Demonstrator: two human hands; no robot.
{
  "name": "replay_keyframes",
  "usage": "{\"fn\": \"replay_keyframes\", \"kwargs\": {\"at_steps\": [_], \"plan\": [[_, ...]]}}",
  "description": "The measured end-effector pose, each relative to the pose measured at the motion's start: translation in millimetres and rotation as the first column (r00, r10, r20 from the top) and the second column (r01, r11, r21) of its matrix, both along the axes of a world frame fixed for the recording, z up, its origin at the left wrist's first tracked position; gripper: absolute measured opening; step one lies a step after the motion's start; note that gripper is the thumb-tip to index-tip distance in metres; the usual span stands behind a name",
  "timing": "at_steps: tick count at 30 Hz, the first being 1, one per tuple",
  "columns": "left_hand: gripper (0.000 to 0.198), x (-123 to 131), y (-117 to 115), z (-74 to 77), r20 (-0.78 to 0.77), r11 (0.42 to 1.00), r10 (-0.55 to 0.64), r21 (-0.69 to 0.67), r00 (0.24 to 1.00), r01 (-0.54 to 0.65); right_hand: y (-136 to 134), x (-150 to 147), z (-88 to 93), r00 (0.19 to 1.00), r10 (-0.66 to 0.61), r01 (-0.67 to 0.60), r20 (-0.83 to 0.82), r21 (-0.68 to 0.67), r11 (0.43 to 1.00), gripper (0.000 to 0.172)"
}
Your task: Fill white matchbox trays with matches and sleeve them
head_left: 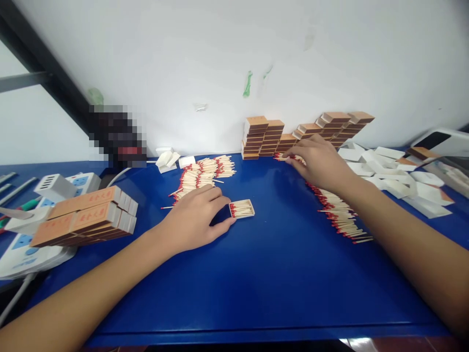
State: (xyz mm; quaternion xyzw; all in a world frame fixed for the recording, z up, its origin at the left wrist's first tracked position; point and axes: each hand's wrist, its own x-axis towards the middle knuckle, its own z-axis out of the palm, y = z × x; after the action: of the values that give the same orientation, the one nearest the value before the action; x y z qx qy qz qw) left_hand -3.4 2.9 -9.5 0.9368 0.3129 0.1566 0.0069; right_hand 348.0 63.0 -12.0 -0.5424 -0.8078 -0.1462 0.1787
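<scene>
My left hand (200, 215) holds the left end of a small matchbox tray (242, 209) between thumb and fingers. Inside the tray lies a layer of matches, red heads to the left. Behind that hand spreads a pile of red-headed matches (198, 175). Over at the back, my right hand (317, 162) has its thumb and fingers closed on the far end of a second row of matches; how many it grips is hidden. The rest of this row of matches (340, 215) runs toward me under the right forearm.
Matchboxes (256, 137) are stacked against the wall, with more boxes (335, 120) to their right. White trays (399, 178) lie heaped at right, a few white pieces (167, 160) back left. Bundled matchboxes (84, 215) rest by a power strip (36, 259) on the blue table (256, 283).
</scene>
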Motion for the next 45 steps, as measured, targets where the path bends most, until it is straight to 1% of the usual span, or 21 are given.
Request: {"fn": "replay_keyframes", "kwargs": {"at_steps": [2, 5, 10, 15, 20, 23, 27, 29, 33, 37, 41, 45], "plan": [[0.036, 0.3, 0.2, 0.2, -0.003, 1.0, 0.003, 0.002, 1.0, -0.003, 13.5, 21.5, -8.7, 1.0, -0.016, 0.016, 0.009, -0.027, 0.999, 0.036], [0.036, 0.4, 0.3, 0.0, -0.006, 1.0, -0.001, 0.006, 1.0, 0.001, 22.4, 31.5, -17.1, 1.0, 0.003, -0.001, 0.024, -0.065, 0.998, 0.035], [0.036, -0.2, -0.2, -1.3, 0.002, 1.0, -0.002, 0.008, 1.0, 0.002, 24.7, 23.1, -20.8, 1.0, -0.01, 0.01, 0.026, -0.024, 1.0, 0.035], [0.036, -0.2, -0.2, -0.9, -0.003, 1.0, 0.001, 0.0, 1.0, -0.001, 26.5, 23.5, -20.7, 1.0, 0.023, -0.023, 0.002, -0.057, 0.998, 0.037], [0.037, -0.7, -0.3, 0.3, 0.002, 1.0, 0.003, -0.009, 1.0, -0.003, 26.7, 25.1, -20.2, 1.0, 0.028, -0.028, -0.004, -0.045, 0.999, 0.033], [0.036, -1.1, -0.6, 0.1, 0.001, 1.0, -0.002, -0.002, 1.0, 0.002, 28.8, 25.3, -21.3, 0.999, 0.036, -0.037, -0.009, -0.076, 0.996, 0.03], [0.036, -1.2, -0.4, -0.4, -0.004, 1.0, -0.005, 0.008, 1.0, 0.005, 30.4, 22.7, -22.1, 1.0, 0.001, -0.002, -0.004, -0.152, 0.988, 0.027], [0.036, -1.1, -0.2, -0.6, -0.004, 1.0, -0.005, 0.012, 1.0, 0.005, 28.9, 18.5, -21.9, 1.0, 0.028, -0.03, -0.01, -0.163, 0.986, 0.028], [0.036, -0.9, -0.1, -0.1, -0.004, 1.0, -0.005, 0.013, 1.0, 0.005, 21.6, 3.2, -20.1, 0.991, 0.134, -0.136, -0.027, -0.123, 0.983, 0.029], [0.035, -0.5, -0.4, 0.7, -0.007, 1.0, -0.007, 0.009, 1.0, 0.007, 13.9, -10.2, -15.8, 0.98, 0.195, -0.197, -0.029, -0.145, 0.97, 0.029], [0.037, -0.1, -0.7, 0.6, -0.015, 1.0, 0.001, 0.005, 1.0, -0.001, 13.6, -4.1, -13.2, 0.982, 0.18, -0.186, -0.06, -0.132, 0.974, 0.027], [0.037, -0.5, -1.0, 0.4, -0.018, 1.0, 0.0, 0.001, 1.0, 0.0, 16.2, 8.9, -15.2, 0.978, 0.192, -0.203, -0.078, -0.173, 0.964, 0.023]]}}
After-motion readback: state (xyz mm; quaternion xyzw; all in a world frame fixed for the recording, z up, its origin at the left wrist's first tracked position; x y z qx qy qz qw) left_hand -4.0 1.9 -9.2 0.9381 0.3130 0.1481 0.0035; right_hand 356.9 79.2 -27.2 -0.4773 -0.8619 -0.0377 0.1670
